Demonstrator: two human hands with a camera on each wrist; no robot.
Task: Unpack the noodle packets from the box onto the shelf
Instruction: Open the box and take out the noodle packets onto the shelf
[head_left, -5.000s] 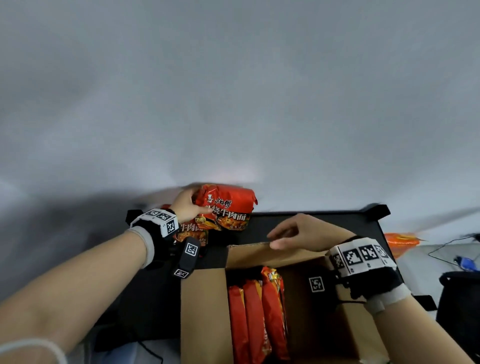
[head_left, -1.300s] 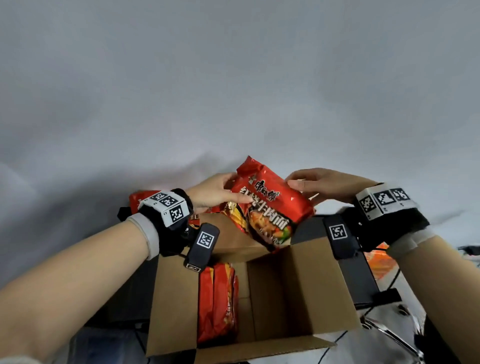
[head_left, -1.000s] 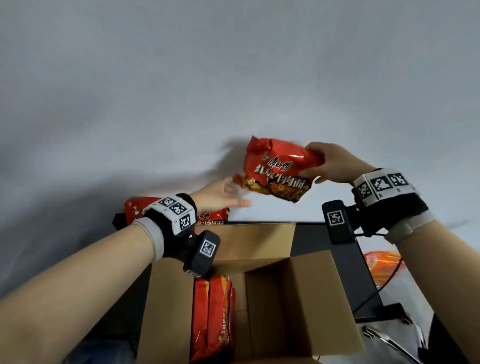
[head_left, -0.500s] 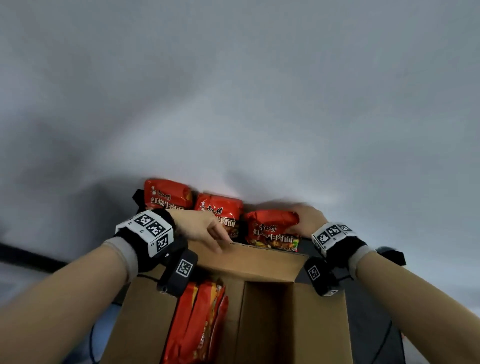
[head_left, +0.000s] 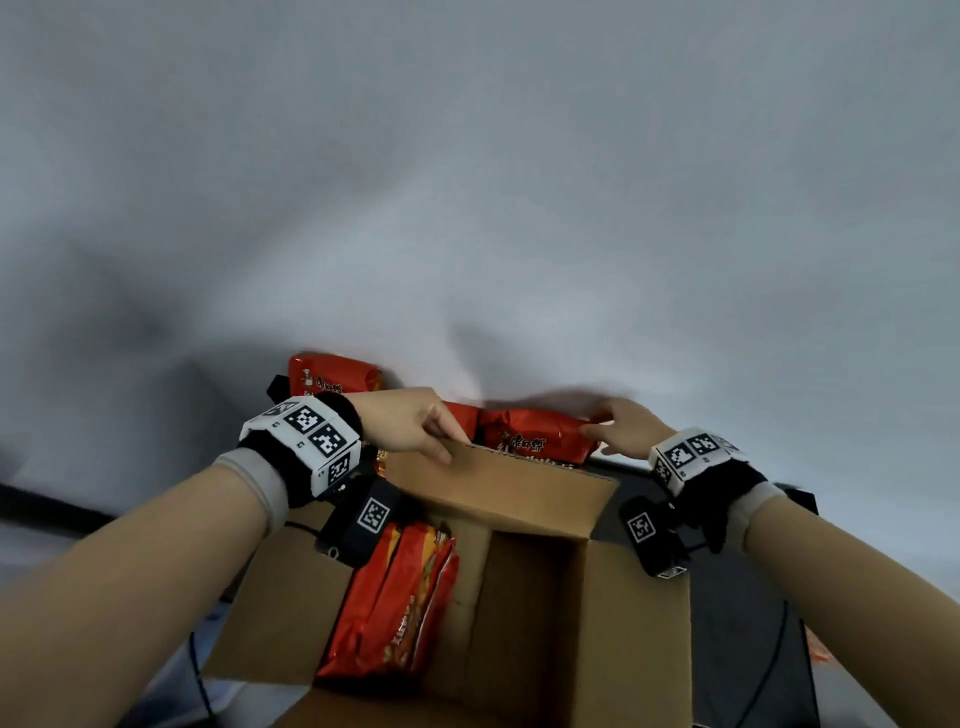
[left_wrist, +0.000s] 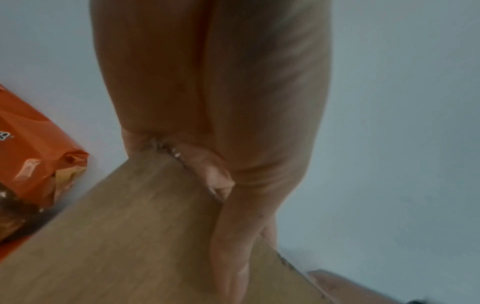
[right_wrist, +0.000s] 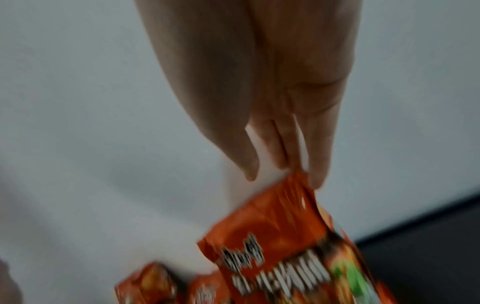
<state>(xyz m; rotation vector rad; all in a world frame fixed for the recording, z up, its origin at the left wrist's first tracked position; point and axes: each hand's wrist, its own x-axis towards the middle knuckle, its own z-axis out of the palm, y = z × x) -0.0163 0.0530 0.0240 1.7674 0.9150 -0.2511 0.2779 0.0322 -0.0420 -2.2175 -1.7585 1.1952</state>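
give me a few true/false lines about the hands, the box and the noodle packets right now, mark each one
1. The left hand grips the far flap of the cardboard box. True.
2. The box is empty. False: red noodle packets in the box stand on edge at its left side.
3. The right hand is at the end of the rightmost shelf packet, fingers straight. True.
4. Only one packet lies on the shelf. False: three show, including the leftmost shelf packet.
5. The right hand is inside the box. False: it is beyond the box, by the wall.
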